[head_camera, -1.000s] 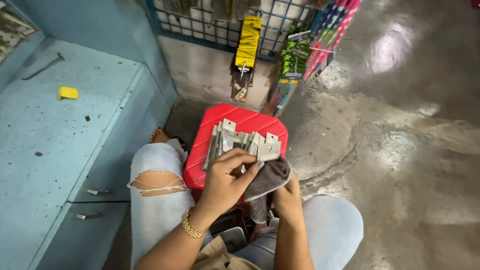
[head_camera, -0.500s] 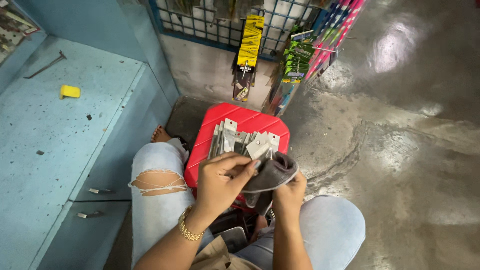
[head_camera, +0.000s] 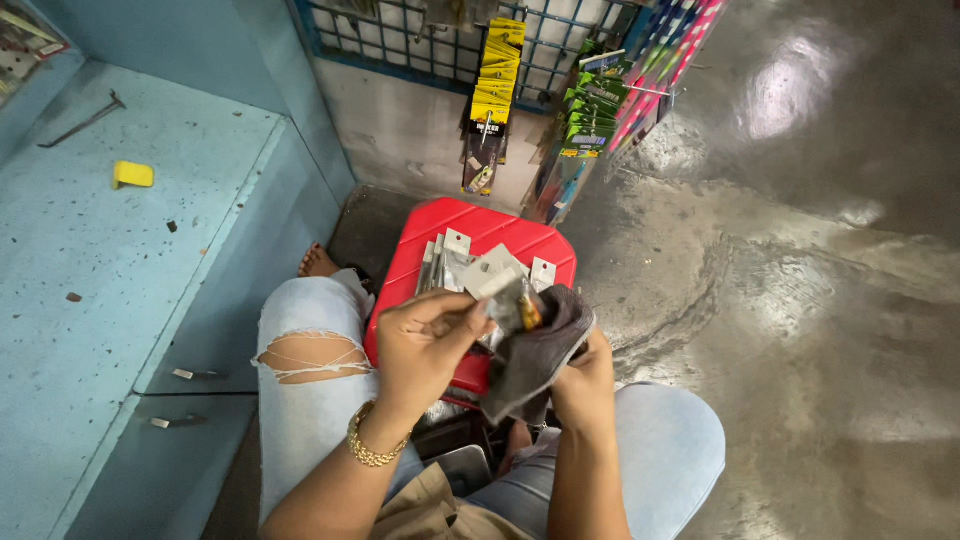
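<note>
Blue painted counter (head_camera: 120, 260) fills the left of the view, well apart from the fingers, with a small yellow block (head_camera: 132, 175) lying on it far to their upper left. Just beyond the fingers stands a red stool (head_camera: 470, 235), with a fan of small packets (head_camera: 470, 268) lying on it.

Left hand (head_camera: 425, 345) has its fingers (head_camera: 455, 308) pressed together, pinching one small packet (head_camera: 512, 300) by its near edge, raised just above the stool. Right hand (head_camera: 585, 375) is closed on a dark grey cloth (head_camera: 535, 350), which drapes down from its fingers and touches the packet's right side.

To wipe well, I judge the pinch should stay at the packet's edge, leaving the face bare for the cloth. The cloth should be drawn flat across, not bunched, with the packet kept over the stool.

Behind the fingers, hanging packs (head_camera: 590, 110) crowd a wire rack; right of them lies wet grey floor (head_camera: 820, 300).
</note>
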